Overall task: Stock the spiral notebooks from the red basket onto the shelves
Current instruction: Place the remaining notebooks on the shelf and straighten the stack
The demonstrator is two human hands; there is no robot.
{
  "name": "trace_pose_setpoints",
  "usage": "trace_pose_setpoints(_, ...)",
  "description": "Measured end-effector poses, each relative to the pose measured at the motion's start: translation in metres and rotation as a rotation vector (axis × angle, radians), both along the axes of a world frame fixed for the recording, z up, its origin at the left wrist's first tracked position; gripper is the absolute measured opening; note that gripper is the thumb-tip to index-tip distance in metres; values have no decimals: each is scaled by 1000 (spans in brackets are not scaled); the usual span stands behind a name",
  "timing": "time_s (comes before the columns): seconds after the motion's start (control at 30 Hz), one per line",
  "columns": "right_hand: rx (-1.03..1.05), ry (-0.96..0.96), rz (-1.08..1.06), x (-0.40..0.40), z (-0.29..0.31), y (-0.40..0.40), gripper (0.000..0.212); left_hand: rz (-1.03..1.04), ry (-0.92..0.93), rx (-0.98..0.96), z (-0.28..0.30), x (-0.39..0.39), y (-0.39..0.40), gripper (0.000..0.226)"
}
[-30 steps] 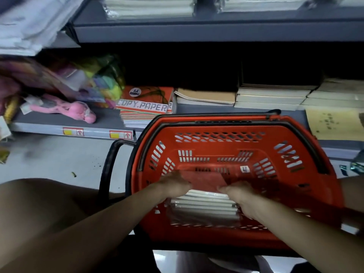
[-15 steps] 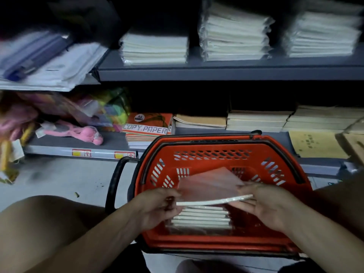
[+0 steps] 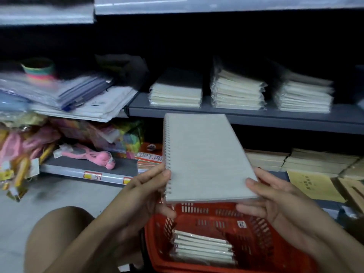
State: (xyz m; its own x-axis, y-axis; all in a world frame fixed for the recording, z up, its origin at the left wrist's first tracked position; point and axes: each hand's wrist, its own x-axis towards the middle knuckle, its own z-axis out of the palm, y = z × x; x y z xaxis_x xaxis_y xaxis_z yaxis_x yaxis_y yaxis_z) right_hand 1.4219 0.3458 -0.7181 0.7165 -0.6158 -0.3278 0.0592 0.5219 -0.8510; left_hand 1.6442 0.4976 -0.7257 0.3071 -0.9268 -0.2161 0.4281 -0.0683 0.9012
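A grey spiral notebook [image 3: 202,156] is held up above the red basket [image 3: 264,251], its wire binding on the left side. My left hand [image 3: 145,192] pinches its lower left corner at the spiral. My right hand [image 3: 273,200] grips the lower right corner, thumb on the cover. More wrapped spiral notebooks [image 3: 202,249] lie stacked in the bottom of the basket. On the grey middle shelf [image 3: 246,115] behind stand three stacks of wrapped notebooks [image 3: 238,91].
Left of the stacks, loose plastic folders and papers [image 3: 65,97] overhang the shelf. The bottom shelf holds a pink toy [image 3: 94,156], a copy paper pack [image 3: 149,156] and yellowish booklets [image 3: 313,184]. My knee [image 3: 59,233] is at lower left on the pale floor.
Both hands lifted one notebook out of the basket and raised it to shelf height, its cover now facing me. The view tilted upward, showing more of the middle shelf.
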Motion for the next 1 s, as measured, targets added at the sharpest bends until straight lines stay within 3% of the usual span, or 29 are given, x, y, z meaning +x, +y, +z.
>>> trace_pose_setpoints(0.2, -216, -63, -103, 39, 13, -11, 41, 434, -77, -166, 7, 2, -23, 36)
trace_pose_setpoints(0.33, -271, -84, -159, 60, 15, -15, 37, 561, -91, -205, 6, 14, -34, 37)
trace_pose_setpoints(0.53, -247, -99, -185, 73, 0, -18, 39, 589, -191, -207, -4, 29, -35, 32)
trace_pose_setpoints(0.8, -215, -115, -167, 108, -9, -35, 48, 518, -264, -146, -6, 76, -51, 44)
trace_pose_setpoints(1.0, -128, -146, -202, 162, 13, -70, 35, 476, -112, -172, 15, 132, -101, 26)
